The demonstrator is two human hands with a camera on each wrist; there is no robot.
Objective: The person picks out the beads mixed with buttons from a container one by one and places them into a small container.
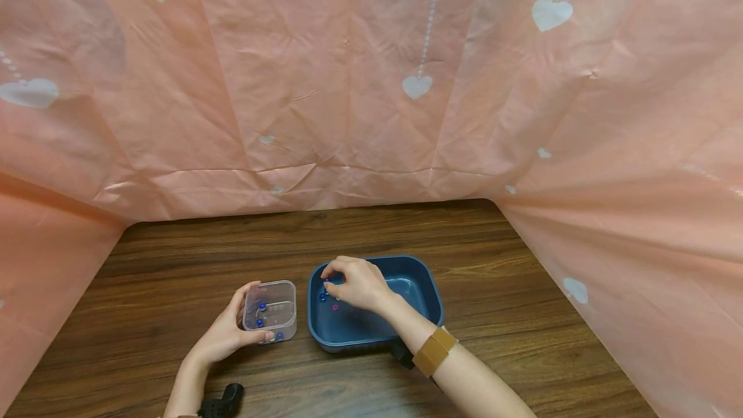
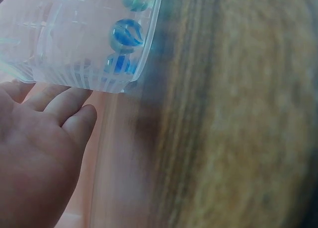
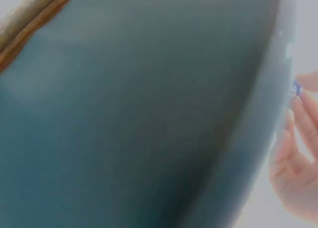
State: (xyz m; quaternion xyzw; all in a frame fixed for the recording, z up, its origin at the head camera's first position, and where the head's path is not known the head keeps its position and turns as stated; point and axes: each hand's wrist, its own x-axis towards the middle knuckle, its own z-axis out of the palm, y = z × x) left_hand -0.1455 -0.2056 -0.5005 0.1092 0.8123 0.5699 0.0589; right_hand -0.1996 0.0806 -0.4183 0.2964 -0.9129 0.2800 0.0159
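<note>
My left hand [image 1: 223, 334] grips a small clear plastic container [image 1: 287, 284] from its left side, thumb along the front and fingers behind. Blue marbles [image 1: 262, 306] lie inside it; in the left wrist view a glass marble [image 2: 126, 36] with a blue swirl shows through the wall. Over the left part of a dark blue tub [image 1: 432, 289], my right hand [image 1: 356, 282] pinches a small blue marble [image 3: 296, 88] between thumb and fingertip. Below those fingers, another blue marble [image 1: 323, 297] and a small pink ring-like piece [image 1: 335, 307] rest on the tub floor.
Both containers stand side by side on a dark wood-grain table [image 1: 232, 244], a narrow gap between them. A pink curtain [image 1: 348, 115] with white hearts encloses the back and sides. A black wrist device [image 1: 223, 402] sits by the left forearm, near the table.
</note>
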